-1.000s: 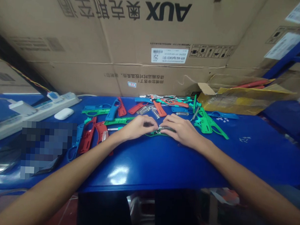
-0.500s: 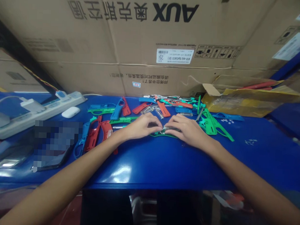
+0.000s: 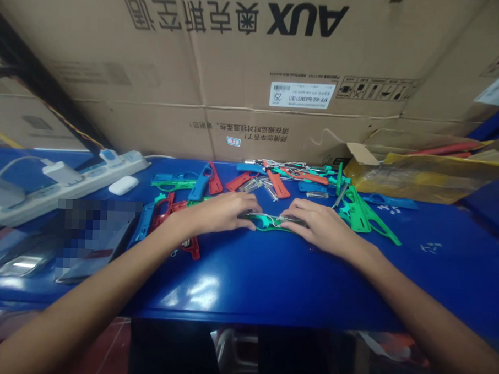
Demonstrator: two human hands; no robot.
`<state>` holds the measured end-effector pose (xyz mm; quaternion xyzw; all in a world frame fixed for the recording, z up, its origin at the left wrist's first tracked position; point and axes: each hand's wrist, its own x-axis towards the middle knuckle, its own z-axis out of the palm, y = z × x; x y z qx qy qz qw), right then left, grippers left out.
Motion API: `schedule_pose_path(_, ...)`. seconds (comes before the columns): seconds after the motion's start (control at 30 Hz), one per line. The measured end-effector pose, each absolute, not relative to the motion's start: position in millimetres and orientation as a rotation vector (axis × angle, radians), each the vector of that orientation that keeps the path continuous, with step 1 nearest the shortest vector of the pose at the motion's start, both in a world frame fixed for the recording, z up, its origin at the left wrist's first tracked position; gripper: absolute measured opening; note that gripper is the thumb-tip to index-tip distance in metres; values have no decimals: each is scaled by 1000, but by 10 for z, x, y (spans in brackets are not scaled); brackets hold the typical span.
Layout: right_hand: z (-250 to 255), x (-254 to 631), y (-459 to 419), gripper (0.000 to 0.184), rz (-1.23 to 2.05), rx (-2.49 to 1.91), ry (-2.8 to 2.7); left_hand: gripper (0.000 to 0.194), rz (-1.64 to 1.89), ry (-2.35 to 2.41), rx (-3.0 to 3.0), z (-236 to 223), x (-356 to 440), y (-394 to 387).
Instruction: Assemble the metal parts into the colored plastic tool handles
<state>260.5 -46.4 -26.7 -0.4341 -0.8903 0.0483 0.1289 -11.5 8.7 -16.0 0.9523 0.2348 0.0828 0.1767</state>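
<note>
Between my hands a green lighter casing point(image 3: 272, 227) lies low over the blue table, with a teal part and a thin pale wire showing in it. My left hand point(image 3: 228, 212) is closed around its left end, thumb in front and fingers behind. At the right end my right hand point(image 3: 323, 225) pinches it the same way; the fingers hide much of the inside. Behind the hands is a pile of orange casings point(image 3: 278, 184), clear fuel tanks point(image 3: 269, 191) and metal tubes. Red casings point(image 3: 194, 245) lie under and beside my left forearm. Green casings point(image 3: 359, 211) sit right of my right hand.
A white power strip point(image 3: 84, 188) with plugs and a white earbud case point(image 3: 123, 185) are at left, near a dark phone-like slab point(image 3: 101, 252). A large cardboard sheet point(image 3: 234, 59) stands behind. An open taped box point(image 3: 411, 175) sits back right. Small white bits point(image 3: 431, 248) lie at right.
My hands have moved slightly apart, the left one shifting outward along the green casing, so its teal part and wire now show. The camera view has turned a little left.
</note>
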Motion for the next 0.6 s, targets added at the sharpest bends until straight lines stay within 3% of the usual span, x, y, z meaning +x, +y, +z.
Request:
schedule_pose_path(0.4, -293, 2674, -435, 35, 147, -1285, -2572, 33, 456, 751, 2709, -303, -88, -74)
schedule_pose_path(0.6, -292, 2691, -431, 34, 147, -1299, -2548, 23, 430, 741, 2590, -219, -245, -10)
